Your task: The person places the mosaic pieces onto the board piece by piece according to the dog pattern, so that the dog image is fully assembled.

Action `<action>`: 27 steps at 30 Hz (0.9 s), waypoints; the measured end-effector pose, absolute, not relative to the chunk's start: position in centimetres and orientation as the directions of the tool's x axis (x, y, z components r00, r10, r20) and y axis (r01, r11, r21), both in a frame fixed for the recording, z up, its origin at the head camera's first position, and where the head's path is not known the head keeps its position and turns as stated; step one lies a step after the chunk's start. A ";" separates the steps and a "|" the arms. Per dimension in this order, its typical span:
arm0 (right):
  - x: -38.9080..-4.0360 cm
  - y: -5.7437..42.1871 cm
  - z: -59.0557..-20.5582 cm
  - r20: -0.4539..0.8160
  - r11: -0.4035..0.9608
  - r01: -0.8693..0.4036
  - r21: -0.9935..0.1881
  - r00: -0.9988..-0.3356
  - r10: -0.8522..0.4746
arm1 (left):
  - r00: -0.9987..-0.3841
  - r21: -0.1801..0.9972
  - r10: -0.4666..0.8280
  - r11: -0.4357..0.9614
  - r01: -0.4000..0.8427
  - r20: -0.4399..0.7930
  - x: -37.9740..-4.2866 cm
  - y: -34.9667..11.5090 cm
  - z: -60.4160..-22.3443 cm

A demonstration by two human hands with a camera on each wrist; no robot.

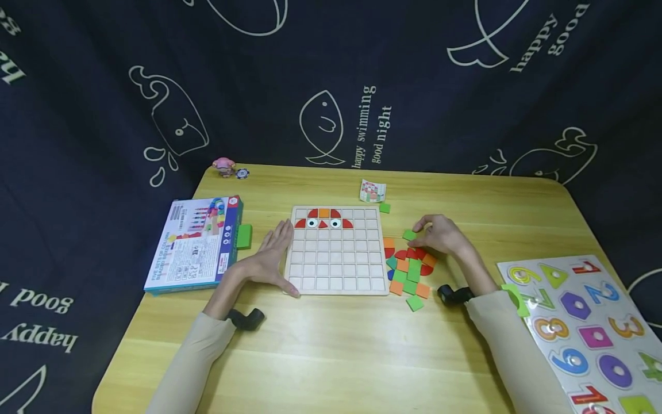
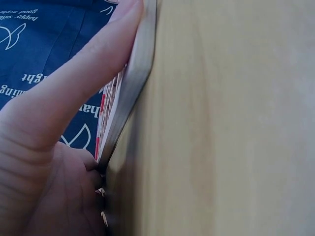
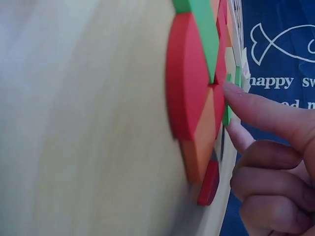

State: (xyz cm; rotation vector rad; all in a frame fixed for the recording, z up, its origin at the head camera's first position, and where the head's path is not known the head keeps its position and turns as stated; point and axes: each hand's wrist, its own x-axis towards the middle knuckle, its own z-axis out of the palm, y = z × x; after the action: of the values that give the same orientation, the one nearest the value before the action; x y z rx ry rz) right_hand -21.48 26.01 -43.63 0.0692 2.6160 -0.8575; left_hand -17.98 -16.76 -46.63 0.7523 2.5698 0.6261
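"Where did we see the left hand (image 1: 266,259)?"

"We saw it spread, fingers extended, along the left edge of the pale square wooden grid board (image 1: 336,264), its thumb at the near corner."

"And the right hand (image 1: 439,234)?"

"We saw it pinching a small green square tile (image 1: 409,234) beside the cluster of flat red, orange and green tiles (image 1: 414,270), right of the board."

"What lay on the board?"

"We counted two round eye tiles (image 1: 312,223) amid red pieces (image 1: 300,224), below an orange square (image 1: 323,213)."
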 end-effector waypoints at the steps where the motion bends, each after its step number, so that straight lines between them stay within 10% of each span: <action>1: -21.5 26.1 -43.6 -0.373 0.813 0.157 -0.560 -0.924 -0.078 | -0.780 0.513 0.578 0.757 0.404 -0.238 -18.0 -16.8 -46.6; 12: -21.0 24.8 -42.6 -0.261 0.810 -0.002 -0.586 -0.946 -0.191 | -0.781 0.513 0.576 0.759 0.401 -0.243 -18.0 -16.7 -46.6; 27: -22.5 5.9 -42.7 -0.150 0.715 -0.213 -0.666 -0.901 -0.408 | -0.781 0.524 0.579 0.752 0.400 -0.234 -18.1 -16.9 -46.9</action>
State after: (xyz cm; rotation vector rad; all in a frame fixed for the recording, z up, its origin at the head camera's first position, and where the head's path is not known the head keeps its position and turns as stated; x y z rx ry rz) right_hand -22.50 5.94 -42.67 -0.4891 2.6353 -0.9725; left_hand -18.12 -16.90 -46.87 0.7497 2.5658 0.6430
